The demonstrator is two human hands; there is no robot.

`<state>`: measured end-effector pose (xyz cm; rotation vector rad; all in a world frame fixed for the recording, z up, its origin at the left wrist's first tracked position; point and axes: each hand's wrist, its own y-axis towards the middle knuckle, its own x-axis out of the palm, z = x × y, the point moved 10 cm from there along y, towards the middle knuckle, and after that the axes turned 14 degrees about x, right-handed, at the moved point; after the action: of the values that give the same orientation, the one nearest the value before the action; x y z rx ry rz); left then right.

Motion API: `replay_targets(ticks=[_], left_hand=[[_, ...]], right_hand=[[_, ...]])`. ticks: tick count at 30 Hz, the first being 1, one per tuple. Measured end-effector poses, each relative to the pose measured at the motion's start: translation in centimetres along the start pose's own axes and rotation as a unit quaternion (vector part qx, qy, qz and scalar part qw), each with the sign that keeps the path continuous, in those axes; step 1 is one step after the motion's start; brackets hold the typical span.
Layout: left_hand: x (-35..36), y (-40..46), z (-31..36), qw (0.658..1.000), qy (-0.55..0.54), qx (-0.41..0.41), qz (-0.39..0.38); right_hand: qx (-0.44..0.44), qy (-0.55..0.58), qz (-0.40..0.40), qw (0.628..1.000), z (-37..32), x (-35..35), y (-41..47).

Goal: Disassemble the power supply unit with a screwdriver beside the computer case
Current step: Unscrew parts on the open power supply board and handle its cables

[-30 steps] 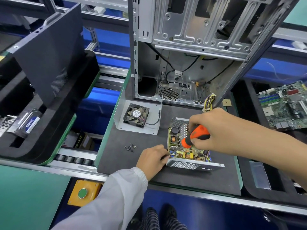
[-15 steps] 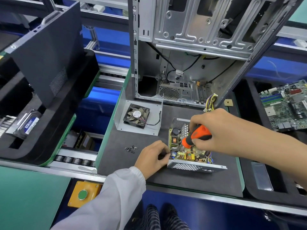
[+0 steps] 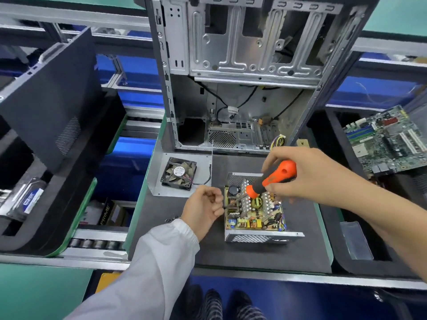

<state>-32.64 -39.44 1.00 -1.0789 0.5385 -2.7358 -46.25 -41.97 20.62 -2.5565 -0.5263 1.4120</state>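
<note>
Power supply unit: It sits on the dark mat, near the person and just in front of the computer case. Its lid is off, so the green board with small parts shows inside the metal tray.

Right hand: The fingers are curled round the orange handle of the screwdriver. The handle leans up and to the right. The thin metal shaft slants down to the left side of the board, maybe so the tip can reach a screw there. The tip is too small to see well.

Left hand: It is at the left edge of the power supply unit, with fingers curled in close to the shaft tip. It may be pinching a tiny screw or steadying the tip, but I cannot tell which, or whether it holds anything.

Fan: A black fan lies on a bent metal cover plate, to the far left of the unit. It looks already taken off and put aside.

Loose screws: A few small dark ones lie on the mat by the white sleeve, likely kept together so they don't get lost.

Motherboard: It rests on the far right, well apart from the work.

Step in hand: Probably freeing a screw that holds the board in its tray.
</note>
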Motion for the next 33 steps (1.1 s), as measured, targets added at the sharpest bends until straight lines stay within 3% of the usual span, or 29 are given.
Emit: replay_targets(ticks=[2,4,7,14,21,26,27,31,33], left_hand=[[1.4,0.4,0.9,0.988,0.146,0.036,-0.025],[3.6,0.5,1.7,0.955,0.277,0.085,-0.066],[7.3,0.3,2.1,0.904,0.381,0.155,-0.116],[13.4,0.5,1.6,0.824,0.481,0.255,-0.154],[13.4,0.6,-0.7,0.756,0.559,0.319,-0.115],[12.9,1.0,-2.0,0.717,0.601,0.324,-0.140],[13.0,1.2,-2.4,0.695,0.629,0.312,-0.153],[14.7,0.3,-4.1,0.510,0.771,0.325,-0.202],[15.5,-0.2,-4.6,0.449,0.794,0.343,-0.225]], right_hand=[[0.017,0.116,0.008,0.993,1.9,-0.8,-0.2],[0.014,0.210,0.018,0.977,3.5,-1.4,-0.5],[-0.016,0.275,0.049,0.960,4.8,-2.6,-0.7],[-0.109,0.224,0.161,0.955,5.2,-5.9,-2.3],[-0.102,0.220,0.126,0.962,9.1,-4.3,-2.5],[-0.092,0.217,0.144,0.961,11.2,-3.2,-2.3],[-0.090,0.220,0.146,0.960,11.6,-3.2,-2.2],[-0.075,0.240,0.154,0.955,13.0,-3.5,-2.1],[-0.073,0.240,0.157,0.955,13.5,-3.5,-2.2]])
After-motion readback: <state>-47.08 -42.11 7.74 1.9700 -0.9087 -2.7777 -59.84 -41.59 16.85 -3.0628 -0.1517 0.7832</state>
